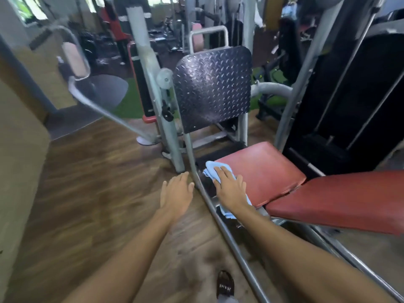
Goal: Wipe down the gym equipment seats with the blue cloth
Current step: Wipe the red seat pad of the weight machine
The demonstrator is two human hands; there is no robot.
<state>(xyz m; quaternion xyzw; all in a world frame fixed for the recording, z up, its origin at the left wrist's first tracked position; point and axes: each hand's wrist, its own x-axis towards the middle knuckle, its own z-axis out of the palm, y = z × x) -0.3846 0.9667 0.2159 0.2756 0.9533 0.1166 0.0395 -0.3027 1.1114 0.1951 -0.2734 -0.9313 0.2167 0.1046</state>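
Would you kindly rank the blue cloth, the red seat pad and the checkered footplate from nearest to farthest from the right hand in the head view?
1. Blue cloth: under the right hand, touching.
2. Red seat pad: just right of it.
3. Checkered footplate: upright, well ahead.

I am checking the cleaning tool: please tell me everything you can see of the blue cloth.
The light blue, soft fabric cloth lies bunched on the edge of the worn red padded seat. The right hand presses flat on its middle with straight fingers; crumpled ends show ahead of and behind it.
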